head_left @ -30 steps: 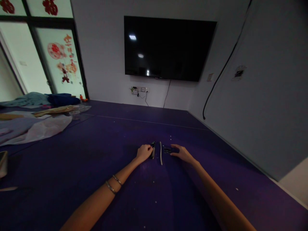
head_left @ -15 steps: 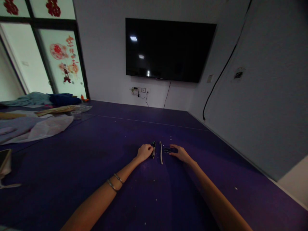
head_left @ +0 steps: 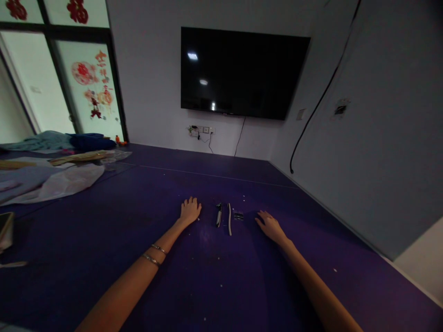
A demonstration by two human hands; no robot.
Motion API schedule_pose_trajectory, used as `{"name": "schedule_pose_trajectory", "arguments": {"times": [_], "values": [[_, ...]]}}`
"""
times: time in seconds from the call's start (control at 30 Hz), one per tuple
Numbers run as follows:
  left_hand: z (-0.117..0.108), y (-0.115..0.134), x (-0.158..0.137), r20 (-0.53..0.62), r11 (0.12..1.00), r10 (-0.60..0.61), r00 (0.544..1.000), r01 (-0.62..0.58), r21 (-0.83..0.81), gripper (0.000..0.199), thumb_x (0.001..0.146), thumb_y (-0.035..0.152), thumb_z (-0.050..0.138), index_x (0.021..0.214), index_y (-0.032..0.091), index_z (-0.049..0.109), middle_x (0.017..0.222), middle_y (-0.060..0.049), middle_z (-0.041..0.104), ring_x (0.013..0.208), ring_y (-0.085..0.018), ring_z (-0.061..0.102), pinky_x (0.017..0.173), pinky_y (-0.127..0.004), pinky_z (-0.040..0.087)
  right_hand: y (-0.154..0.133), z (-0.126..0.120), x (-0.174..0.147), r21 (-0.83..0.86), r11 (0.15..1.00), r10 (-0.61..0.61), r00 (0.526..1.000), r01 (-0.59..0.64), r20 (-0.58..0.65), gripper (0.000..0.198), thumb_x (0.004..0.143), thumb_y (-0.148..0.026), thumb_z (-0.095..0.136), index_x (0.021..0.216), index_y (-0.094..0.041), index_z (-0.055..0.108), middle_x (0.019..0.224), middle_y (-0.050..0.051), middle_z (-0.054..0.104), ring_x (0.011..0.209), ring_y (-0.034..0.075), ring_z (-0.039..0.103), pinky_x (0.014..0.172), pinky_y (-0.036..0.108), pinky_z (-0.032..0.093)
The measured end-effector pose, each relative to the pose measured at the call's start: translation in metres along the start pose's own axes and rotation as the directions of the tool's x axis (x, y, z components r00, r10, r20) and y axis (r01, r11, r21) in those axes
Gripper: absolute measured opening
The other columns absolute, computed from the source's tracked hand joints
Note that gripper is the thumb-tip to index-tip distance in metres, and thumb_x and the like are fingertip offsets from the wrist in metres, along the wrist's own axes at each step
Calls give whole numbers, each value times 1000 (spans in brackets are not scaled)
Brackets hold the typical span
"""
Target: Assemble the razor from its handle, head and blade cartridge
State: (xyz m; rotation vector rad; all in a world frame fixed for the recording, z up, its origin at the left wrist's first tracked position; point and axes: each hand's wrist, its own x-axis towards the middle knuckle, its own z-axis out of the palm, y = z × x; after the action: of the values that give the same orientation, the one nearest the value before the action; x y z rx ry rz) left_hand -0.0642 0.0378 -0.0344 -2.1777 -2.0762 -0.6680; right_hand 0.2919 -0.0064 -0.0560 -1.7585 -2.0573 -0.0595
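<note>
My left hand (head_left: pixel 189 211) lies open, palm down, on the purple surface (head_left: pixel 145 258), with its fingers spread. To its right, apart from it, is a slim black-and-pale object (head_left: pixel 218 216) with an angled dark head, shaped like a razor. Beside that lies a thin, slightly curved whitish strip (head_left: pixel 229 220). A small clear packet (head_left: pixel 238 216) with dark pieces sits just right of the strip. My right hand (head_left: pixel 272 227) rests open on the surface to the right of the packet, not touching it. Neither hand holds anything.
Cloths and a pale plastic sheet (head_left: pixel 71 182) lie at the left. A light-edged object (head_left: pixel 7 233) is at the left edge. A black cable (head_left: pixel 316 106) hangs down the right wall, and a television (head_left: pixel 242 74) is on the far wall. Small white bits dot the surface.
My left hand has let go of the razor-like object and moved left, its fingers spreading. My right hand has released the packet and moved away to the right.
</note>
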Motion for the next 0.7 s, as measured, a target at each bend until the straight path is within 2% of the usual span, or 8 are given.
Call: {"name": "schedule_pose_trajectory", "arguments": {"times": [0.1, 0.23, 0.7], "values": [[11, -4, 1, 30, 995, 33, 999, -36, 88, 45, 86, 38, 33, 120, 12, 48, 134, -18, 40, 122, -37, 34, 95, -51, 27, 1, -1, -5, -27, 1000, 5, 1000, -5, 24, 42, 85, -40, 38, 117, -19, 57, 128, 10, 51, 122, 24, 42, 101, 41, 32], [17, -5, 1, 50, 990, 54, 997, -60, 128, 46, 87, 39, 31, 121, 14, 49, 133, -17, 42, 124, -38, 31, 96, -52, 25, -2, -3, -8, -47, 999, 17, 1000, -16, 25, 42, 86, -38, 36, 117, -18, 57, 127, 10, 52, 122, 23, 42, 101, 39, 31], [10, -5, 0, 62, 987, 57, 996, -65, 144, 45, 87, 38, 30, 120, 15, 50, 133, -16, 42, 123, -36, 33, 96, -50, 26, -6, -5, -10, -26, 999, 20, 1000, -19, 14, 41, 85, -34, 37, 117, -18, 57, 128, 10, 51, 122, 23, 42, 101, 40, 31]]}}
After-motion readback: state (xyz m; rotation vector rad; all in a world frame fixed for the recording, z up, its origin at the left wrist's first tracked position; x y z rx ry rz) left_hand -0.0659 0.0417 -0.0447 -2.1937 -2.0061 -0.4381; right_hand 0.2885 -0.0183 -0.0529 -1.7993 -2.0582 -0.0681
